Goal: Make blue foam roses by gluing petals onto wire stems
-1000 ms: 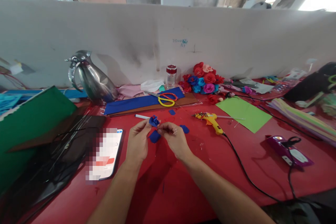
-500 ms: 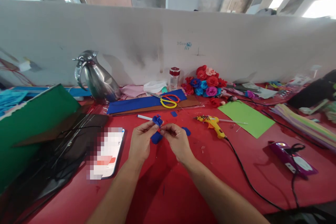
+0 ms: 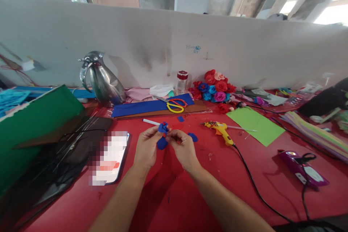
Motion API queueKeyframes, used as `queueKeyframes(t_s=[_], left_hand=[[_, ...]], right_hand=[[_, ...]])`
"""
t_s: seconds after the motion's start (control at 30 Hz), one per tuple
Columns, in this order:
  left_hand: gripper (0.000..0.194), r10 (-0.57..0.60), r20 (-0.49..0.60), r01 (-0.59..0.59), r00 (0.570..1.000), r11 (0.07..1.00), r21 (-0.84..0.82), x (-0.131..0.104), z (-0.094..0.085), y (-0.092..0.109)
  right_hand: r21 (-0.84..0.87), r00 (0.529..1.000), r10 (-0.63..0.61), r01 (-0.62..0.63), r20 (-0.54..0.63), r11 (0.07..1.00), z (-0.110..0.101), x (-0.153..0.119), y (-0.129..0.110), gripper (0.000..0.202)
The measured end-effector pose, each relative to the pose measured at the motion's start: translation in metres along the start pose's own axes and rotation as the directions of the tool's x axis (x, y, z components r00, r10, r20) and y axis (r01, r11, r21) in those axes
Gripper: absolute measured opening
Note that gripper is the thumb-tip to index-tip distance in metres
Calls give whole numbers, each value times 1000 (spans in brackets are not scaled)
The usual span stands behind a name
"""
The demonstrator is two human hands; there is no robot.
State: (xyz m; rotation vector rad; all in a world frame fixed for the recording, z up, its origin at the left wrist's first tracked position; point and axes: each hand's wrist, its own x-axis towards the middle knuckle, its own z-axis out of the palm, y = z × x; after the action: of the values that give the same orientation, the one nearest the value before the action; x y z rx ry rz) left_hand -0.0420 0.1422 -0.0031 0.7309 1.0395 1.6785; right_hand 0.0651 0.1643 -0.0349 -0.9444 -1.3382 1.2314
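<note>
A small blue craft flower (image 3: 163, 127) is pinched between the thumb and fingers of my left hand (image 3: 146, 144). Close beside it, my right hand (image 3: 182, 145) has its thumb and fingertips pressed together at the flower's right edge. What exactly those right fingertips grip is too small to tell. Below the flower, a blue petal piece (image 3: 162, 143) lies on the red tabletop (image 3: 174, 195). More blue pieces (image 3: 193, 137) rest just right of my right hand. Behind my left hand is a white pen (image 3: 150, 121), partly covered by the fingers.
A yellow glue gun (image 3: 221, 130) with a trailing cord lies to the right, near a green sheet (image 3: 255, 125). Scissors (image 3: 174, 105) rest on blue sheets (image 3: 141, 108). A phone (image 3: 110, 159), a steel jug (image 3: 106, 83), a jar (image 3: 182, 82) and finished flowers (image 3: 214, 87) surround the workspace.
The view has shifted slightly. Both hands stay together at the blue flower, which has turned a little between the fingers.
</note>
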Motion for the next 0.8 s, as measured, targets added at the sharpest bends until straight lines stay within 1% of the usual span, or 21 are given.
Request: queueKeyframes(t_s=[0.1,0.23,0.33,0.43,0.5,0.67,0.8], left_hand=[[14,9,13,-9,1000,1000,-10,-1,1,0],[19,-8,1,8,1000,1000,-9,0,2,-1],[19,-19,-20,20,1000,999,44,0,2,-1],[16,-3,-34,7,999,993,116,-1,1,0],[15,14,-30,-10,999,992,129,-1,0,-1],[17,20,-17,-19,1000,998,58,0,0,-3],[24,36,-20,-36,999,999,16,0,1,0]], right_hand=[[6,1000,-1,1,3,1000,1,-1,-2,7],[16,1000,-11,12,-16,1000,0,-1,-4,7],[9,999,-19,20,-31,1000,0,-1,-5,7],[13,1000,-17,18,-21,1000,0,-2,-5,6],[18,1000,-17,18,-16,1000,1,-2,-5,5],[25,999,-20,21,-37,999,3,-3,-7,7],[-8,1000,-24,24,-13,1000,3,-3,-8,5]])
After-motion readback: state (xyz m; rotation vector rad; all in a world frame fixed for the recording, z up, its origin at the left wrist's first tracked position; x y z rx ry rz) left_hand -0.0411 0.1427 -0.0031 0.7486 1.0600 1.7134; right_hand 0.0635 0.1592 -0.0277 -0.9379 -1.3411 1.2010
